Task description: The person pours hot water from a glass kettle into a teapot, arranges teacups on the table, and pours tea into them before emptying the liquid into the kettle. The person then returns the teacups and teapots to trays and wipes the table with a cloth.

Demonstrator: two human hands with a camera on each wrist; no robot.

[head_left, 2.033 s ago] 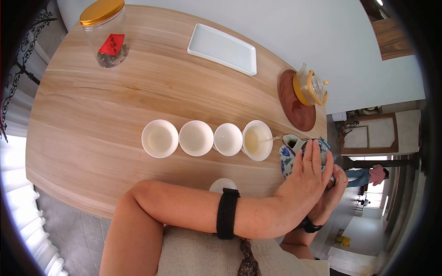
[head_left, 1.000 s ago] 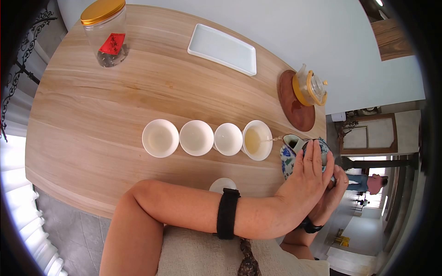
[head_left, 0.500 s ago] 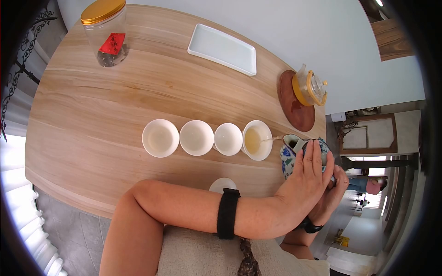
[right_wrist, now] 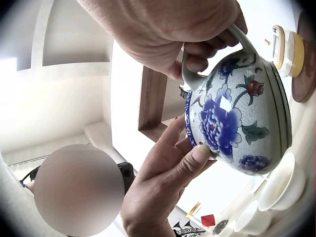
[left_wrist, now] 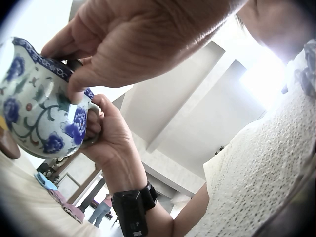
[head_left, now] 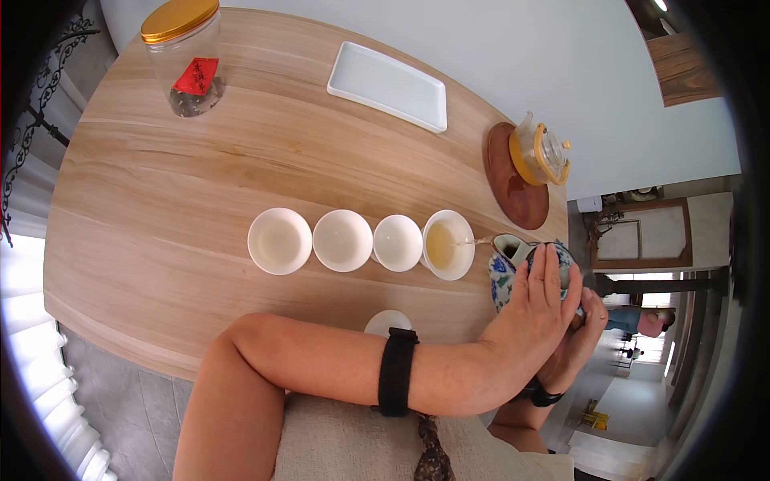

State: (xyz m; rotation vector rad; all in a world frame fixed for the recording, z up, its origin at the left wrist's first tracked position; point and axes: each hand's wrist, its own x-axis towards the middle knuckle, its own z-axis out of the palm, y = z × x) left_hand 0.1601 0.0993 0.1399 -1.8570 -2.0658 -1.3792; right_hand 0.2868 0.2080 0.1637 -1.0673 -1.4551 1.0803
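A blue-flowered porcelain teapot is tilted to the left at the table's right side. A thin stream runs from its lip into the rightmost white cup, which has pale yellow tea in it. My right hand grips the teapot's handle, fingers curled through it. Over the top of the pot lies my left hand, its fingers nearly straight and its thumb against the pot's side. The left hand hides most of the top.
Several white cups stand in a row; another white vessel is partly behind my left forearm. Farther back are a white tray, a gold-lidded jar, and a glass teapot on a brown round board.
Both hands and the tilted teapot stay nearly still while the stream keeps running into the rightmost cup. A person in the background has shifted slightly.
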